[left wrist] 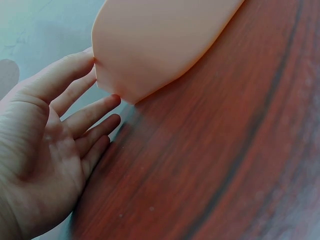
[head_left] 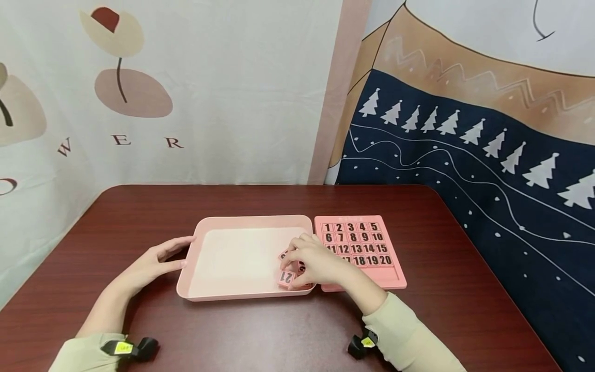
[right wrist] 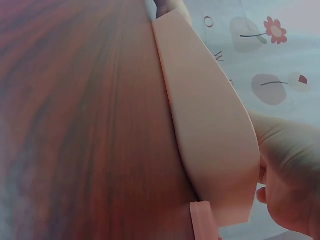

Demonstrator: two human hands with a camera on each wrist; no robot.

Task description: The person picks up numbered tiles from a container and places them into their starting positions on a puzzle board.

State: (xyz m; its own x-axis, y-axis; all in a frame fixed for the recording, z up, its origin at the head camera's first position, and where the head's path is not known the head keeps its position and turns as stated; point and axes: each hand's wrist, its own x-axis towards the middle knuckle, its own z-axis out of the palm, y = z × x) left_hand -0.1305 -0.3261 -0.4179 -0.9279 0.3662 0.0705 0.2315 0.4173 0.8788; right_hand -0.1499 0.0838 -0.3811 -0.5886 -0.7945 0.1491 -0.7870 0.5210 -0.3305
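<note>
A shallow pink tray lies on the table. At its left end is my left hand, thumb and fingertips touching the outer wall, fingers loosely extended; the left wrist view shows this hand against the tray's corner. My right hand reaches over the tray's right end and pinches a pink number tile marked 21, seen upside down, between thumb and forefinger. Other tiles lie beneath and beside that hand, partly hidden. In the right wrist view, the tray's wall hides the fingertips of the right hand.
Right of the tray sits a pink number board with rows of tiles running up to 20; the right hand and forearm cover part of its left side. The dark wood table ends at a printed curtain behind.
</note>
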